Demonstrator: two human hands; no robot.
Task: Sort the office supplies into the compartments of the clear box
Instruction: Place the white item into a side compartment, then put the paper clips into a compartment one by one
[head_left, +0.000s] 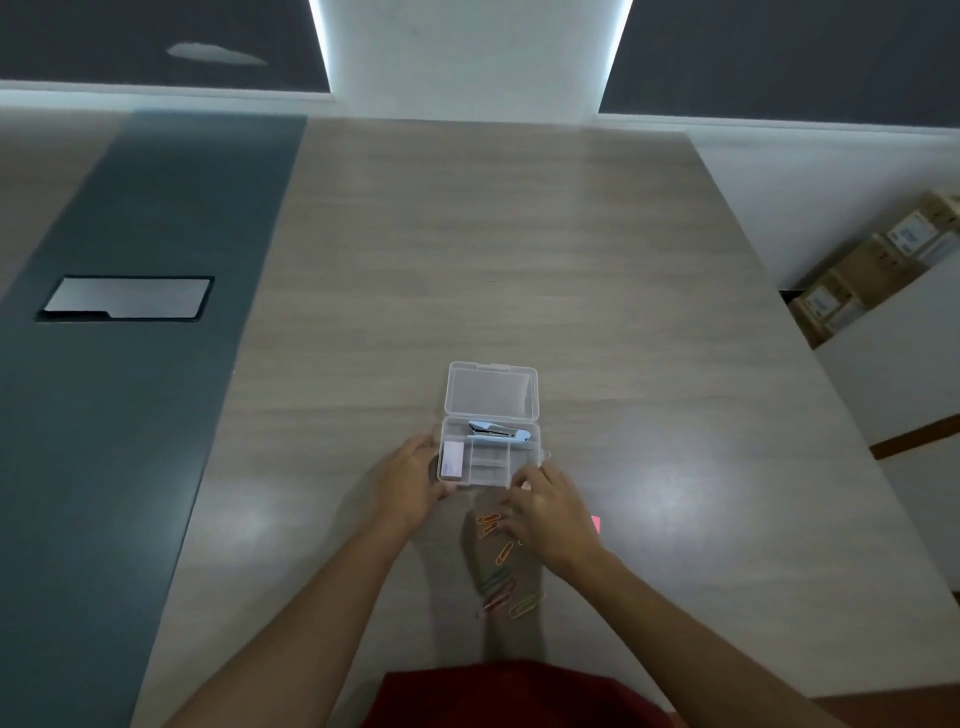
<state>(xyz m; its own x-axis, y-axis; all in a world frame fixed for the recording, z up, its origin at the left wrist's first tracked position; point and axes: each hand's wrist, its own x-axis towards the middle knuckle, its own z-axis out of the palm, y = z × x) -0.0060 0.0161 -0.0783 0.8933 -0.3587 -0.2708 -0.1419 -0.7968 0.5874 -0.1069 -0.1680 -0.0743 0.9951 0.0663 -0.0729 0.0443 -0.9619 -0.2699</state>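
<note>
On the pale wooden table (467, 234), near the person's edge, the clear box (491, 454) is lying with its lid (491, 392) folded open away from the person. A stapler (500, 431) is sitting in the long far compartment and a small pale block (452, 460) is filling the left compartment, while the little middle compartments are looking bare. The left hand (413, 480) is bracing the box's near-left corner, its fingers curled against the wall. The right hand (550, 506) is hovering at the near-right corner with its fingers bent inward; whether it is pinching anything is something I cannot tell, since its back is hiding the fingertips. Loose paper clips (498, 566) are lying scattered between the forearms, some just beside the right hand, and a pink corner (597, 524) is peeking out from under that hand. The step in hand is probably gathering clips, and doing it well means keeping the box pinned while the right hand is dropping clips straight down into one small compartment, clear of the thin dividers. Open tabletop is stretching wide on every side, with the table's right edge well apart from the work.
</note>
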